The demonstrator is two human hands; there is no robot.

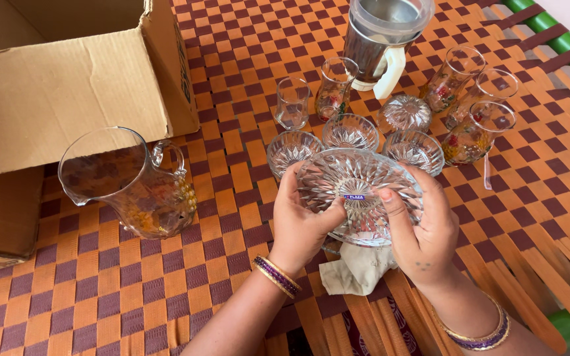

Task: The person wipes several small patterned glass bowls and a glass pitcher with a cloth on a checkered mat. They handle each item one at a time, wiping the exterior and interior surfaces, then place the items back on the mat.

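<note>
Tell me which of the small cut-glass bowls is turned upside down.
The cut-glass bowl just below the steel jug's white handle; it sits dome-up, while the other three small bowls face rim-up.

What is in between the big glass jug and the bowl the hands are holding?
Nothing. In the head view, only bare orange-and-maroon woven mat lies between the glass jug and the cut-glass bowl held by the left hand and right hand.

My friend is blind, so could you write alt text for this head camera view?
Two hands, left hand and right hand, hold a cut-glass oval dish above a woven orange and maroon surface. Small glass bowls, painted tumblers, a glass jug, a steel jug and an open cardboard box surround it; a cloth lies beneath.
</note>
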